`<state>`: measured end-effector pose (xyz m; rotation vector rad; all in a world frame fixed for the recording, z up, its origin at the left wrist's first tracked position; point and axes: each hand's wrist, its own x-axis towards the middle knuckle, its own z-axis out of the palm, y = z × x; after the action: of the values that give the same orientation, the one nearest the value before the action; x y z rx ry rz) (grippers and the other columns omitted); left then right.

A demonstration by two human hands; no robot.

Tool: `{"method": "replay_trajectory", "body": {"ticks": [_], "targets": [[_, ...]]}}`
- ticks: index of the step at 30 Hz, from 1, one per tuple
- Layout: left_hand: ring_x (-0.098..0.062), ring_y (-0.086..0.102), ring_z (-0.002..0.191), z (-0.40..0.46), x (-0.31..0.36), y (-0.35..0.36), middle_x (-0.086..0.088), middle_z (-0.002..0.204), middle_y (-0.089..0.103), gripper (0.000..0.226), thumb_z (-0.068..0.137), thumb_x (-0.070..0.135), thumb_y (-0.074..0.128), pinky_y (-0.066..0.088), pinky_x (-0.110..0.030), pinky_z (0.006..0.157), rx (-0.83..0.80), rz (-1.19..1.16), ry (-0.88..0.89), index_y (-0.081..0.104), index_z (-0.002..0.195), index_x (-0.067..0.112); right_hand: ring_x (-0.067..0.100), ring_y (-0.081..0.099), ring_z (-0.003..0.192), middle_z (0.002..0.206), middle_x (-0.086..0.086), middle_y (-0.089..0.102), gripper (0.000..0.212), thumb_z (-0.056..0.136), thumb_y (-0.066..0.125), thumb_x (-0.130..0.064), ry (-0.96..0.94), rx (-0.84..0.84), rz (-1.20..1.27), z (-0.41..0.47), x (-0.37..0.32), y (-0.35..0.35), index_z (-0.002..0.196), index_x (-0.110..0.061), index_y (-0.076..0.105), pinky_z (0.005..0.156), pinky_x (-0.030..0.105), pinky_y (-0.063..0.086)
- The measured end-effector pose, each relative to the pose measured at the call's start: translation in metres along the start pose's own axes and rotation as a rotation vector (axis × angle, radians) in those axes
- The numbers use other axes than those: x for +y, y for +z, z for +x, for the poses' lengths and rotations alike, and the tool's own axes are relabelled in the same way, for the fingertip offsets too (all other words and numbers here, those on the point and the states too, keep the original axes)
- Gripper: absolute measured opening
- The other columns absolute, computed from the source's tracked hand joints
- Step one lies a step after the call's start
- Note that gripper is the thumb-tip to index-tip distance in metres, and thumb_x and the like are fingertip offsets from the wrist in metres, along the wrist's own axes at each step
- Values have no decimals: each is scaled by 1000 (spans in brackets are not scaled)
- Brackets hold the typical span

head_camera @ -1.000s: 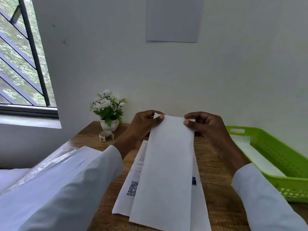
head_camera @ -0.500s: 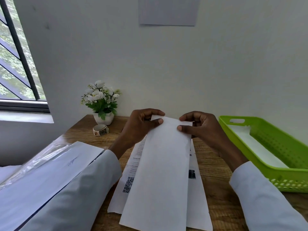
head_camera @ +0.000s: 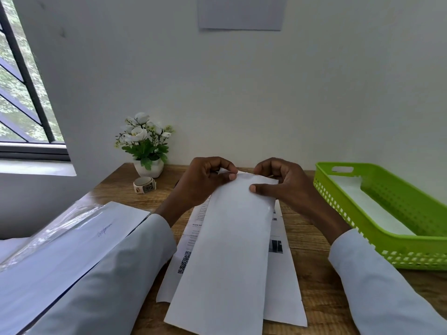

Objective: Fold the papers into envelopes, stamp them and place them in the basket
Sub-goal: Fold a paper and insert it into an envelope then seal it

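A long white folded paper (head_camera: 227, 250) lies lengthwise over a printed sheet (head_camera: 278, 281) with a QR code on the wooden table (head_camera: 312, 238). My left hand (head_camera: 203, 182) pinches the paper's far left corner, thumb on top. My right hand (head_camera: 280, 182) pinches the far right corner, thumb pressed on the upper face. The far edge is lifted slightly off the table. A roll of stamps (head_camera: 144, 184) sits at the back left. The green basket (head_camera: 396, 252) stands at the right with white paper inside.
A small pot of white flowers (head_camera: 145, 146) stands by the wall behind the stamp roll. A stack of paper in clear plastic wrap (head_camera: 60, 238) lies at the left, under my left sleeve. The wall is close behind the table.
The view has tilted and shifted a little. Both hands stay on the paper's far corners; my fingers have curled tighter round the far edge.
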<state>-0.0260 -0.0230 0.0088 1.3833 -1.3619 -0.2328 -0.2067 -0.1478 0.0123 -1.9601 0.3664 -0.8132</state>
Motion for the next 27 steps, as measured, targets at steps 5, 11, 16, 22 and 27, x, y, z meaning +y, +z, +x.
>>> {"method": "replay_trajectory", "body": {"ticks": [5, 11, 16, 22, 27], "targets": [[-5, 71, 85, -3, 1, -1, 16, 84, 74, 22, 82, 4, 72, 57, -22, 75, -40, 31, 81, 74, 89, 25, 9, 66, 78, 91, 4, 73, 20, 75, 84, -9, 10, -16, -45, -1, 1, 4, 90, -14, 72, 69, 26, 55], [-19, 71, 78, -6, 8, 0, -9, 87, 76, 21, 90, 23, 63, 57, -30, 66, -39, -118, -89, 76, 93, 6, 0, 63, 69, 73, -14, 70, 20, 76, 82, -7, -64, 24, -186, -2, 1, 4, 75, -25, 74, 63, 16, 49], [-21, 67, 75, 3, 17, 2, -8, 84, 74, 12, 88, 6, 65, 54, -29, 60, 37, -188, -362, 77, 91, 7, 2, 65, 81, 84, -13, 72, 20, 78, 78, -6, -178, 53, -297, -3, -1, 5, 82, -26, 75, 71, 14, 49], [-16, 70, 77, 3, 25, -2, -8, 90, 73, 26, 78, -4, 74, 57, -28, 62, -218, -108, -345, 73, 102, 6, 4, 64, 83, 82, -15, 70, 22, 76, 75, -4, -196, 68, -356, -1, 3, 1, 80, -25, 77, 78, 23, 48], [-11, 67, 74, 7, 22, 3, -6, 88, 74, 25, 75, -1, 78, 59, -29, 70, -218, 238, -151, 75, 98, 10, 5, 65, 85, 85, -17, 69, 22, 75, 73, -9, -225, 29, -386, -1, 3, 2, 79, -31, 75, 82, 26, 49]]}}
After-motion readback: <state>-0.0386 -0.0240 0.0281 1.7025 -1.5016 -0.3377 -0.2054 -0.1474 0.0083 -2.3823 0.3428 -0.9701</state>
